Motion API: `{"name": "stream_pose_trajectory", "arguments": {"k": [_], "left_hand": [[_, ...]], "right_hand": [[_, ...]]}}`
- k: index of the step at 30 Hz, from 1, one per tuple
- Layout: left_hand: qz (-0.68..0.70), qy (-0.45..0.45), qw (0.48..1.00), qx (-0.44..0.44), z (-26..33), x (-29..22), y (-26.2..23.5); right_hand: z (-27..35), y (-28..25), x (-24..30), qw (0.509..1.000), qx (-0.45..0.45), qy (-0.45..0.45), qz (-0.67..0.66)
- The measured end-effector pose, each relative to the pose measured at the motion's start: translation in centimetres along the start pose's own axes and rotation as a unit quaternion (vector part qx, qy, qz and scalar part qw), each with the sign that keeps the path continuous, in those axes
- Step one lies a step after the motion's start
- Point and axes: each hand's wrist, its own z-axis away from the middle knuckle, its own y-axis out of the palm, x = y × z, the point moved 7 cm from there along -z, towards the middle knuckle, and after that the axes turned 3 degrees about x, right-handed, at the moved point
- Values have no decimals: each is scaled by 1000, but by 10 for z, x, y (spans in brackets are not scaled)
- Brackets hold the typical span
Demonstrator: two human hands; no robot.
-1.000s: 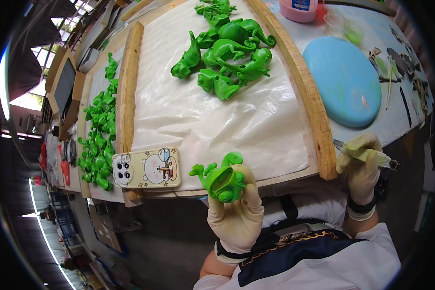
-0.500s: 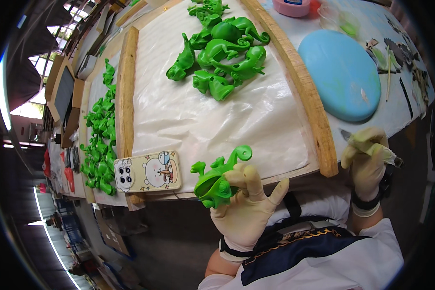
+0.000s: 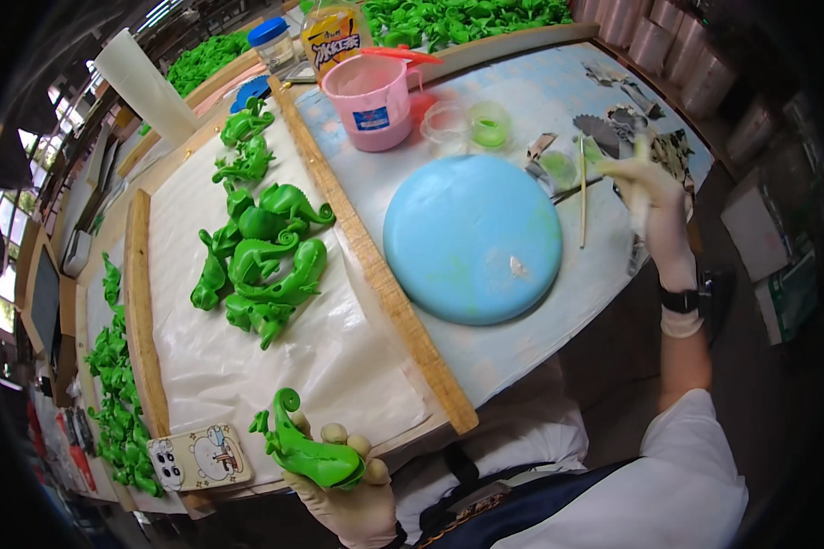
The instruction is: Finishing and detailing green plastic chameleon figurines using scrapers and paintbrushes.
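Note:
My left hand (image 3: 346, 506), in a pale glove, holds a green chameleon figure (image 3: 316, 457) with a curled tail above the near edge of the white-covered board (image 3: 192, 384). Several more green chameleon figures (image 3: 275, 261) lie in a cluster on that board. Far to the right, my gloved right hand (image 3: 661, 203) reaches over the blue-white tabletop. It is beside crumpled, paint-stained scraps (image 3: 673, 151) and a thin wooden stick (image 3: 583, 206). Its fingers are blurred by motion, so I cannot make out whether they hold anything.
A round light-blue disc (image 3: 471, 242) takes up the tabletop's middle. Behind it stand a pink jug (image 3: 375, 123) and small clear cups (image 3: 449, 134). Wooden rails (image 3: 375, 265) border the board; a phone in a cartoon case (image 3: 212, 457) lies at the near left. Green figures (image 3: 458, 20) fill the back.
My right hand has moved away from my body to the scraps at the far right. My left hand has turned the chameleon figure. The view has shifted to the right.

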Motion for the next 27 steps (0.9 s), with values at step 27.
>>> {"name": "stream_pose_trajectory", "arguments": {"k": [27], "left_hand": [[-149,29,988,-8,-21,22,-9]], "right_hand": [[-95,95,-41,977,86,121,-151]]}}
